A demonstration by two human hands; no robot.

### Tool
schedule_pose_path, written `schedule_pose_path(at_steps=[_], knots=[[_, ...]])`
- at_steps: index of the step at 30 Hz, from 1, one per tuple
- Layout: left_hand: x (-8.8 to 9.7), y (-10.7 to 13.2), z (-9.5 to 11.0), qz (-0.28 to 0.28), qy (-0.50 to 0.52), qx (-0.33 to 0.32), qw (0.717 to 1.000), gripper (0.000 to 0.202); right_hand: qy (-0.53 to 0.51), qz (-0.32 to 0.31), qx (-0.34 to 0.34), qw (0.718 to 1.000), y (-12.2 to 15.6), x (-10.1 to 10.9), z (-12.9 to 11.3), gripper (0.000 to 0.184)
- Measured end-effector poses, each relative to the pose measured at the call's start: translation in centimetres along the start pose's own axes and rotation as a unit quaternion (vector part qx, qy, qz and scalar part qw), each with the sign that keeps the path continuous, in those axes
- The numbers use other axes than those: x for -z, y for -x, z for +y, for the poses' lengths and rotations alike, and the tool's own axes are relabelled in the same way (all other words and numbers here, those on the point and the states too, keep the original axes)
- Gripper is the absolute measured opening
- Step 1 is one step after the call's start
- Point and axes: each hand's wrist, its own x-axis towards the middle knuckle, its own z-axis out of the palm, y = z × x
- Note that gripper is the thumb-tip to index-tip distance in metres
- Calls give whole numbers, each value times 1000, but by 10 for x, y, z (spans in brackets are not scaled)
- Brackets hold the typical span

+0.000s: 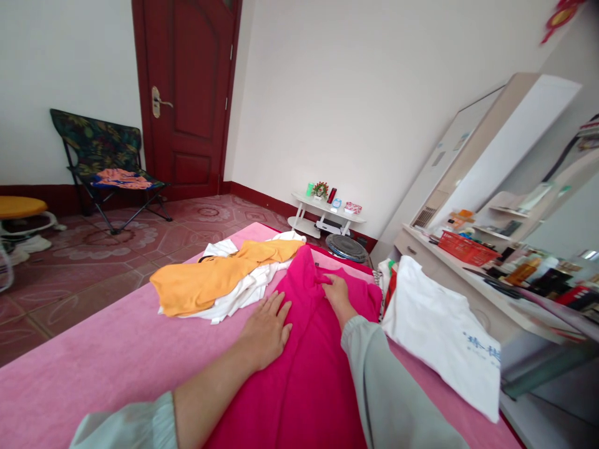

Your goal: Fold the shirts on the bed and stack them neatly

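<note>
A magenta shirt (311, 380) lies spread on the pink bed cover (116, 362), running away from me, with folds in its upper part. On its left side my left hand (266, 330) rests flat, fingers stretched out. My right hand (337, 295) is closed on a fold of the same shirt near its far end; the fingertips are partly hidden by the cloth. To the left, an orange garment (201, 284) lies across some white clothes (243, 301). At the right edge of the bed is a folded white T-shirt (435, 324) with blue lettering.
A dressing table (468, 268) with a red basket (468, 248) and several bottles stands close on the right. Beyond the bed are a low white shelf (327, 212) and a round dark lidded object (346, 247). A folding chair (105, 149) stands by the door (187, 75).
</note>
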Motion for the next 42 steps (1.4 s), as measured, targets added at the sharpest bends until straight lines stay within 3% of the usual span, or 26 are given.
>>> schedule_pose_path(at_steps=[4,8,11,13,16,17,19,22,24,28,34,38,42], knots=[[1,0,0,1,2,-11,1000,51,111,60,59,990,2,10,-7,39],[1,-1,0,-1,6,-19,1000,50,193,80,58,976,9,20,-5,41],[0,-1,0,-2,11,-18,1000,50,258,110,80,956,18,14,-16,45],[-1,-1,0,-2,14,-18,1000,50,307,113,156,932,24,2,-28,50],[-3,-1,0,-2,15,-16,1000,51,340,4,281,897,29,-18,-39,51],[-3,-1,0,-2,15,-16,1000,51,347,-50,289,891,29,-24,-39,51],[-3,-1,-1,-5,16,-16,1000,51,370,-146,242,885,27,-32,-31,51],[-1,-1,-1,-10,17,-15,1000,51,400,-210,137,881,22,-36,-16,55],[1,-1,-2,-11,14,-15,1000,51,406,-215,124,880,22,-33,-12,58],[1,-1,-4,-11,9,-22,1000,50,399,-220,148,877,45,-15,-15,57],[-1,-1,-4,2,10,-33,999,49,344,-268,221,873,120,25,-19,55],[1,4,-1,22,19,-39,999,47,304,-233,245,891,158,37,-16,50],[8,25,7,29,25,-38,999,40,229,-141,256,928,165,40,-8,52]])
